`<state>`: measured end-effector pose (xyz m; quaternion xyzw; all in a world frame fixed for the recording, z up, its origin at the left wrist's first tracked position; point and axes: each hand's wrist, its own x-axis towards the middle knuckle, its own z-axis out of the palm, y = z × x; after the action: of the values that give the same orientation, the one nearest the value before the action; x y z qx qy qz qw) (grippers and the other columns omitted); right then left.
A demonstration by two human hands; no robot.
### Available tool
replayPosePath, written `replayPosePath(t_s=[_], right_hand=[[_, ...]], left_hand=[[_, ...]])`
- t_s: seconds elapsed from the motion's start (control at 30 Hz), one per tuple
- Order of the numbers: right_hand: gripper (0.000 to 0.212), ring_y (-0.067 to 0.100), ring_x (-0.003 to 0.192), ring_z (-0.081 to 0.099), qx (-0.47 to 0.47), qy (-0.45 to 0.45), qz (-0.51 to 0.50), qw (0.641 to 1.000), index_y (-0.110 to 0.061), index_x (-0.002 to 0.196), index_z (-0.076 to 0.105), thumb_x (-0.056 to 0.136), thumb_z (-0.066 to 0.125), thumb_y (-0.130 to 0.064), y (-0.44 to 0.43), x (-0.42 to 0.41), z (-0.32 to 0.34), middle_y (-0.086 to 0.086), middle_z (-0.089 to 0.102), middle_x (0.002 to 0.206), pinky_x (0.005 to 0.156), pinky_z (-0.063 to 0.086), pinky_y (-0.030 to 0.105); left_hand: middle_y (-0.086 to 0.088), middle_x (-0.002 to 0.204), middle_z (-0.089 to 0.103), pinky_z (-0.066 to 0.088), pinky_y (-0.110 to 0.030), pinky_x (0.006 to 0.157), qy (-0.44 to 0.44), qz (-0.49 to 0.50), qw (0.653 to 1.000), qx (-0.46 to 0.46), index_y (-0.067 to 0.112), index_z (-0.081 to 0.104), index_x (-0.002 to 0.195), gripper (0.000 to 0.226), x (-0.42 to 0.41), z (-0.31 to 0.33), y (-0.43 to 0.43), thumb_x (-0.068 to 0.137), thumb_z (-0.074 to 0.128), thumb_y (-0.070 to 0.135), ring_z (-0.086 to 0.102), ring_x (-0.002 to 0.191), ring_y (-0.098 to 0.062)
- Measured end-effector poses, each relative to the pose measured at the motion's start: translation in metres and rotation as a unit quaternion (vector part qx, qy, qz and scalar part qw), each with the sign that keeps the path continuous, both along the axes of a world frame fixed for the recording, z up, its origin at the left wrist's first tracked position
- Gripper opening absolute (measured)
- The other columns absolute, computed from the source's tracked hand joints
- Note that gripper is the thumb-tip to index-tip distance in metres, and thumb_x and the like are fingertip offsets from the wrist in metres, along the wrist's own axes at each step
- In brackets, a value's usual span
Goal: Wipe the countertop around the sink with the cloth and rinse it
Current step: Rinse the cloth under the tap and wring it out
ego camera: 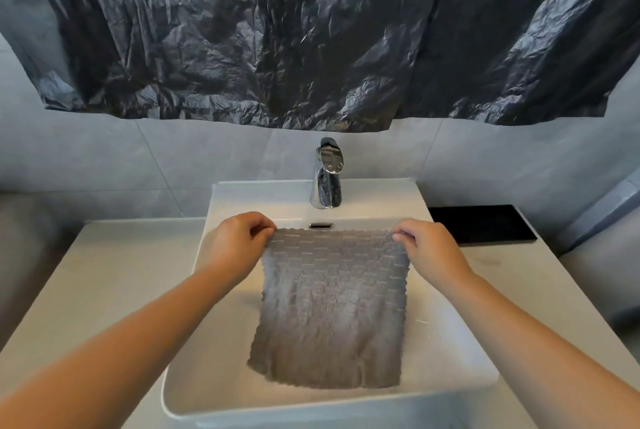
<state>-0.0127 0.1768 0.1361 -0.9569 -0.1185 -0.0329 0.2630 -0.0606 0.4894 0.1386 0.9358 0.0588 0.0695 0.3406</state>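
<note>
Cloth [332, 307]: grey, textured, hanging spread over the sink [450, 369] below the tap [327, 176]. Left hand [235, 241] and right hand [427, 248] each pinch a top corner. Likely soft, limp, light; heavier and drippy when wet. Best held by corners or bunched.

arms extended, left hand [239, 248] and right hand [427, 252] pinching with curled fingers [403, 236].
</note>
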Motion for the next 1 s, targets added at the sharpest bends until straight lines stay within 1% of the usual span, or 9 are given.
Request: replayPosePath(t_s=[0.13, 0.23, 0.33, 0.43, 0.53, 0.57, 0.73, 0.87, 1.0], right_hand=[[0.013, 0.019, 0.079, 0.061, 0.01, -0.004, -0.009, 1.0, -0.015, 0.093, 0.071, 0.092, 0.058, -0.018, 0.001, 0.02, -0.015, 0.0, 0.069, 0.084, 0.067, 0.047, 0.03], [0.012, 0.02, 0.074, 0.061, 0.002, 0.008, -0.014, 1.0, -0.015, 0.087, 0.07, 0.092, 0.059, -0.019, 0.0, 0.032, -0.028, 0.001, 0.067, 0.077, 0.062, 0.045, 0.029], [0.013, 0.017, 0.076, 0.061, 0.015, 0.008, -0.024, 1.0, -0.014, 0.092, 0.072, 0.092, 0.06, -0.02, 0.001, 0.041, -0.031, 0.001, 0.07, 0.082, 0.066, 0.046, 0.028], [0.012, 0.018, 0.078, 0.062, 0.016, 0.029, -0.022, 0.999, -0.012, 0.091, 0.072, 0.091, 0.061, -0.017, 0.002, 0.034, -0.033, 0.001, 0.07, 0.084, 0.068, 0.048, 0.027], [0.015, 0.01, 0.08, 0.061, 0.026, 0.073, -0.011, 0.997, -0.016, 0.091, 0.071, 0.092, 0.058, -0.01, -0.004, 0.004, -0.041, -0.004, 0.07, 0.087, 0.068, 0.041, 0.01], [0.016, 0.006, 0.08, 0.06, 0.029, 0.084, -0.009, 0.996, -0.018, 0.091, 0.071, 0.092, 0.057, -0.01, -0.006, -0.009, -0.044, -0.007, 0.069, 0.087, 0.068, 0.04, 0.007], [0.012, -0.001, 0.08, 0.06, 0.056, 0.143, -0.007, 0.988, -0.026, 0.089, 0.07, 0.09, 0.062, -0.018, -0.013, -0.065, -0.053, -0.019, 0.065, 0.084, 0.069, 0.042, 0.003], [0.01, 0.004, 0.082, 0.062, 0.043, 0.197, 0.006, 0.979, -0.026, 0.091, 0.072, 0.089, 0.064, -0.021, -0.012, -0.094, -0.067, -0.013, 0.069, 0.087, 0.073, 0.042, 0.005], [0.011, 0.002, 0.08, 0.063, 0.026, 0.208, -0.007, 0.978, -0.028, 0.088, 0.074, 0.086, 0.067, -0.02, -0.012, -0.113, -0.078, -0.013, 0.07, 0.086, 0.071, 0.043, 0.008]], left_hand=[[0.018, 0.085, 0.067, 0.055, -0.032, 0.076, 0.0, 0.009, 1.0, 0.024, 0.04, 0.065, 0.081, 0.018, 0.019, -0.006, -0.007, 0.091, 0.056, 0.027, 0.061, 0.079, -0.006], [0.007, 0.095, 0.068, 0.04, -0.01, 0.069, 0.007, 0.011, 1.0, 0.024, 0.022, 0.07, 0.094, 0.015, 0.031, -0.012, -0.013, 0.093, 0.056, 0.02, 0.058, 0.085, -0.008], [0.008, 0.096, 0.067, 0.031, -0.001, 0.061, 0.005, 0.019, 0.999, 0.035, 0.019, 0.07, 0.097, 0.016, 0.036, -0.017, -0.014, 0.094, 0.055, 0.02, 0.056, 0.084, -0.005], [0.009, 0.093, 0.066, 0.039, -0.001, 0.064, 0.014, 0.007, 1.0, 0.023, 0.02, 0.069, 0.092, 0.013, 0.029, -0.024, -0.015, 0.093, 0.056, 0.018, 0.056, 0.079, -0.003], [0.012, 0.083, 0.065, 0.052, -0.023, 0.077, 0.057, -0.025, 0.998, -0.01, 0.027, 0.067, 0.083, 0.017, 0.007, -0.045, -0.012, 0.089, 0.06, 0.014, 0.059, 0.079, -0.004], [0.015, 0.082, 0.064, 0.053, -0.025, 0.078, 0.069, -0.031, 0.997, -0.004, 0.03, 0.066, 0.082, 0.018, -0.002, -0.053, -0.011, 0.088, 0.061, 0.015, 0.058, 0.079, -0.004], [0.016, 0.086, 0.059, 0.041, -0.011, 0.068, 0.122, -0.062, 0.99, 0.019, 0.032, 0.063, 0.083, 0.016, -0.044, -0.078, -0.007, 0.081, 0.066, 0.017, 0.053, 0.079, -0.002], [0.014, 0.092, 0.056, 0.035, -0.009, 0.063, 0.215, -0.092, 0.97, 0.072, 0.029, 0.062, 0.09, 0.018, -0.065, -0.093, -0.005, 0.076, 0.07, 0.023, 0.051, 0.081, -0.001], [0.015, 0.085, 0.053, 0.033, -0.008, 0.061, 0.224, -0.146, 0.957, 0.109, 0.031, 0.059, 0.082, 0.016, -0.076, -0.096, -0.007, 0.077, 0.072, 0.022, 0.049, 0.078, -0.004]])
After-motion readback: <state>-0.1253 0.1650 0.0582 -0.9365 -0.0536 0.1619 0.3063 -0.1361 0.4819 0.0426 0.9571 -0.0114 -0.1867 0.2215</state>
